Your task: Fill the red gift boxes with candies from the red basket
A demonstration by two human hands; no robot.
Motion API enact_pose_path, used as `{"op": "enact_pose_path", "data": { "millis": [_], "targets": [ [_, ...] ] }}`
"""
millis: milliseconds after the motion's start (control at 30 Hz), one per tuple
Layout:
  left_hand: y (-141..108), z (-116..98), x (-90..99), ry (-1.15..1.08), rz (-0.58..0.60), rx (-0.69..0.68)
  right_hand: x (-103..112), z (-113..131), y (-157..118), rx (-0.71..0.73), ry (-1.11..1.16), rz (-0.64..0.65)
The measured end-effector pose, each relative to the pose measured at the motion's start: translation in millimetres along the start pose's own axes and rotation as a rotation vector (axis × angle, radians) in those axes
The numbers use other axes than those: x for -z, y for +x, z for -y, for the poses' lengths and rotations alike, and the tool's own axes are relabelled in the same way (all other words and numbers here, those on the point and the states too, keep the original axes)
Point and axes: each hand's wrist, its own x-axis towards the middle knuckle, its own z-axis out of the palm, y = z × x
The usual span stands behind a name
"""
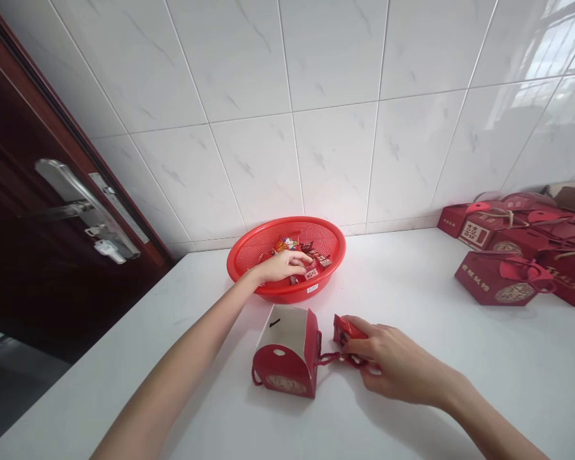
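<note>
The white surface (397,275) carries a red basket (282,295) near the back. The left grip (282,266) reaches over its rim among wrapped sweets (287,245); whether its fingers are closed on one, I cannot tell. A fingertip pick suits the loose heap, with the forearm kept off the rim so the basket does not tip. In front of it stands a red box (282,370), pale inside showing at the top. It looks like light card, so gentle contact is best. Beside the box, the right grip (388,358) is closed around a red packet (344,329). The box's braided cord (326,359) runs to those fingers; keep it slack, since a tug could drag the box.

Behind rises a tiled wall (335,153), with a dark door (19,191) at the left. More boxes (503,281) crowd the right end, well apart from both hands. The closest obstacles are the basket's rim and that cord.
</note>
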Motion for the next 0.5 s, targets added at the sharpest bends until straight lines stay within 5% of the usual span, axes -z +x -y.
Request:
{"op": "enact_pose_path", "data": {
  "millis": [233,500],
  "targets": [
    [1,1,-0.4,0.011,0.010,-0.004,1,-9,3,-0.050,-0.060,-0.076],
    [0,0,-1.6,0.028,0.005,-0.003,-22,-2,10,-0.016,-0.155,-0.143]
  ]
}}
